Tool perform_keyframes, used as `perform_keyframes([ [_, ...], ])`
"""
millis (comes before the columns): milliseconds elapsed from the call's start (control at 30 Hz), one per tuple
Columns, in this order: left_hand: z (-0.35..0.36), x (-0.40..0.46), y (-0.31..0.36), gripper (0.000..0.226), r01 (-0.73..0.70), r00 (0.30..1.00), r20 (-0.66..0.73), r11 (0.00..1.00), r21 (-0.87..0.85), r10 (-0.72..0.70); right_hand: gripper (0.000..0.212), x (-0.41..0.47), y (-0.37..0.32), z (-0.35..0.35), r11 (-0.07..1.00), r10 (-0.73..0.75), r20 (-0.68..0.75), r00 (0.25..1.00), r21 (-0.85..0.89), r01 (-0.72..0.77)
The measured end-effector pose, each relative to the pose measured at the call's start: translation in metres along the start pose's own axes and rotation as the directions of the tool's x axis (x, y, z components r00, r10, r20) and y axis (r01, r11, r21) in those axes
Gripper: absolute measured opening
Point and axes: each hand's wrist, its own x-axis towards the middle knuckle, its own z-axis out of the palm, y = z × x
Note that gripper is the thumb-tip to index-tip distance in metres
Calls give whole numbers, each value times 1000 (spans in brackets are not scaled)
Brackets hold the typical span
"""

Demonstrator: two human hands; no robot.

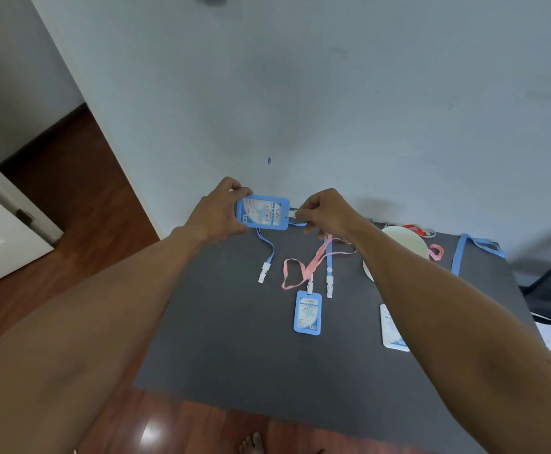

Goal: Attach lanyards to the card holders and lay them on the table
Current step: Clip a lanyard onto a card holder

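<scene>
I see L hand [217, 216] gripping a blue card holder [263, 212], held sideways above far edge of dark bench [235, 339]. R hand [325, 213] pinches white clip [293, 213] right at holder's slot end; its blue lanyard [329, 257] hangs down to bench. Second blue holder [307, 312] w/ pink lanyard [300, 267] clipped on lies flat mid-bench. White holder [392, 329] partly hidden under R forearm. White bowl [402, 239] near wall.
</scene>
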Motion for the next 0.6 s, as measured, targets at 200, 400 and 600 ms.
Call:
perform_keyframes([
  [200, -2, -4, -2, 76, 9, 1000, 0, 1000, 21, -9, 11, 4, 7, 7, 996, -12, -75, 997, -91, 6],
  [400, -7, -5, -1, 76, 7, 1000, -15, 1000, 29, -6, 15, -2, 10, 5, 997, 28, -145, 989, -62, -37],
  [600, -19, 3, 18, 76, -21, 999, -36, 999, 39, 22, 8, -20, -6, -18, 991, 6, -224, 975, 133, 25],
])
